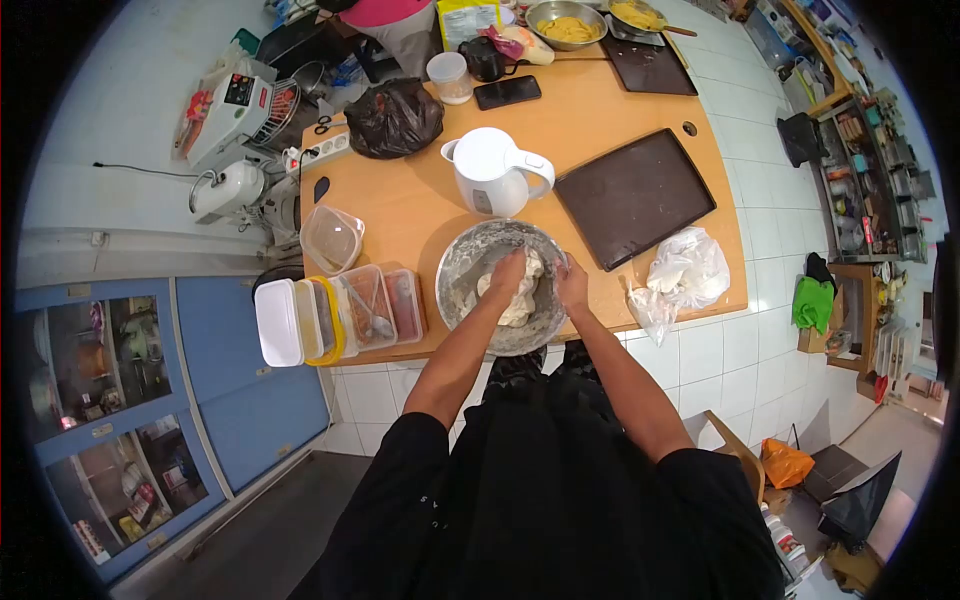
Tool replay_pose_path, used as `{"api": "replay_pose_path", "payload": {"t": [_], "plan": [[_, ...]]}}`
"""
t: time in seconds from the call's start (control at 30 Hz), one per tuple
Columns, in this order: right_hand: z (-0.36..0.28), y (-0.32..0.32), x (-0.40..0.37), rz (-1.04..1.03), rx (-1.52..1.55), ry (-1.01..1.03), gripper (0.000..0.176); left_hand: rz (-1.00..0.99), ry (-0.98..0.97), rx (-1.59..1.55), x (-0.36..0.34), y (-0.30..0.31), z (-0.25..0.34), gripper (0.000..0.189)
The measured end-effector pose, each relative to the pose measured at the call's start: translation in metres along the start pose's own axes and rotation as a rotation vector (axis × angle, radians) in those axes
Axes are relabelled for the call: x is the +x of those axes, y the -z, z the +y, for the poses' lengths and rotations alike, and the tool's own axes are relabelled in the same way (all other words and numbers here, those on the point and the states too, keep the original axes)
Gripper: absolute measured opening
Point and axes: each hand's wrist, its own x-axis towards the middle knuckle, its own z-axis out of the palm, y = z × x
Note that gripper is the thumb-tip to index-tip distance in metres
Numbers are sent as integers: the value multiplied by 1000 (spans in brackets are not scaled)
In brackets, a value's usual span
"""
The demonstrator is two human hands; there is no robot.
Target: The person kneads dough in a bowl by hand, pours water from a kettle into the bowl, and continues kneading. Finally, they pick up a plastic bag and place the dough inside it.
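A large metal mixing bowl stands at the front edge of the table, its inside smeared with flour. Pale, sticky dough lies in it. My left hand is down inside the bowl, its fingers closed into the dough and partly hidden by it. On the bowl's right side, my right hand grips the rim, fingers wrapped over the edge. Just behind the bowl is a white electric kettle, its handle pointing right.
Several plastic containers line the table's left front. A dark baking tray and white plastic bags lie to the right. Farther back are a black plastic bag, a phone and a bowl of yellow food. Another person is beyond.
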Motion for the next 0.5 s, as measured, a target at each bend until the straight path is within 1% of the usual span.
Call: {"api": "replay_pose_path", "payload": {"t": [0.07, 0.17, 0.2, 0.3, 0.33, 0.43, 0.5], "plan": [[-6, 1, -3, 21, -91, -15, 23, 166, -103, -55, 8, -17, -24, 23], [-7, 1, -4, 65, 5, 1, 22, 262, -312, -360, -14, 7, -29, 30], [-5, 0, -4, 68, -3, -6, 22, 180, -347, -367, -19, 18, -32, 49], [0, 4, 3, 82, -38, -19, 22, 171, -271, -37, -68, 56, -23, 58], [1, 6, 4, 82, -54, -23, 23, 181, -310, 53, -79, 57, -29, 66], [3, 6, 5, 73, -62, -15, 23, 74, -305, 371, -112, 62, -34, 69], [1, 4, 6, 73, -47, -2, 23, 69, -324, 413, -113, 42, -47, 60]]}}
